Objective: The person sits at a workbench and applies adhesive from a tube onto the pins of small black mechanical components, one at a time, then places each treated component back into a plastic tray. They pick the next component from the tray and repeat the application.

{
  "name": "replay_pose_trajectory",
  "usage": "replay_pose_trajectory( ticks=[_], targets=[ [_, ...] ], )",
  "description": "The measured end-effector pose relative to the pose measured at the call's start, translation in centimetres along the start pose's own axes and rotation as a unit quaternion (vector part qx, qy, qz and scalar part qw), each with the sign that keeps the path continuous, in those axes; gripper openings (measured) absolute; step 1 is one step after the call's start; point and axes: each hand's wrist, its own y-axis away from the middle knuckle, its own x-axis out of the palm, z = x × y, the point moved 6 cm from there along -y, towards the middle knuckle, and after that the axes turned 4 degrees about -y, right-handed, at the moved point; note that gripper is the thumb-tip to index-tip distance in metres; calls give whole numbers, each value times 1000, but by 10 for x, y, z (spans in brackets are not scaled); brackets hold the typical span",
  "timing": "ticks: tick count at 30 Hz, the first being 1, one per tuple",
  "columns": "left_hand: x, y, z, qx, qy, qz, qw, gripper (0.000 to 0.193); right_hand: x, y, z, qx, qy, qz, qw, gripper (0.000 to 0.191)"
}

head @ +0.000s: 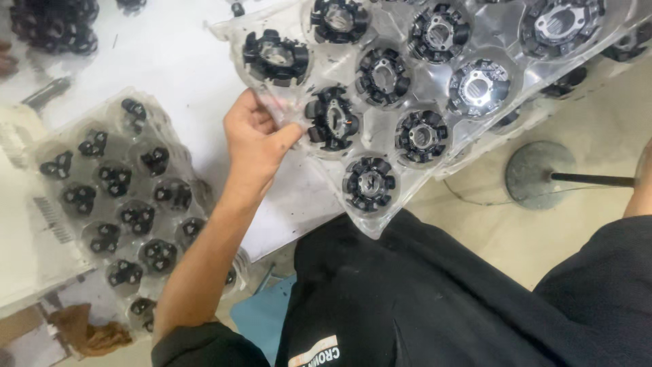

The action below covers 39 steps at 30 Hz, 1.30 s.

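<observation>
Nearest the camera: black clothing [435, 299] of the person filled the lower frame, with a patch of blue [261, 319] beside it, low down.
Left hand: the left hand [255, 136] reached up from the lower left on a bare forearm, fingers and thumb pinched on the near-left edge of a clear plastic tray [377, 221].
Right hand: only a sliver of forearm [640, 187] showed at the right border; its fingers were out of view, so their state could not be told.
Tray position: the clear plastic tray was held partly off the white tabletop [183, 64], above the person's lap, tilted, its long axis running from the near-left corner away to the upper right.
Key relation: the tray spread rightward and away from the gripping fingers; the left hand was the only hand seen on it, and a black wound stator [331, 119] sat in the pocket just right of the thumb.
Tray contents: round pockets each held a black ring-shaped stator, among them one at the near corner [370, 183].
Second tray: another clear tray [68, 146] of smaller black parts lay flat on the table, left of the forearm, apart from the hand.
Surface: white tabletop, lightly scuffed.
Room: pale floor at right, bearing a round grey stand base [536, 173] with a dark rod.
</observation>
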Motion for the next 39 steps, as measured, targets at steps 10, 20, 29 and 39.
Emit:
replay_pose_trajectory(
  ticks=[10, 20, 29, 39],
  targets=[
    [66, -82, 126, -100, 8, -32, 994, 25, -13, -18, -170, 95, 42, -17, 994, 39],
    [123, -11, 133, 120, -70, -71, 988, 74, -8, -1, -262, 126, 49, -8, 991, 42],
    [173, -4, 133, 106, -33, -80, 991, 98, 5, 112, -267, 168, -126, -122, 970, 43],
    [194, -38, 125, 140, -323, -79, 933, 95, 1, 196, -146, 40, -417, -153, 895, 29]
  ],
)
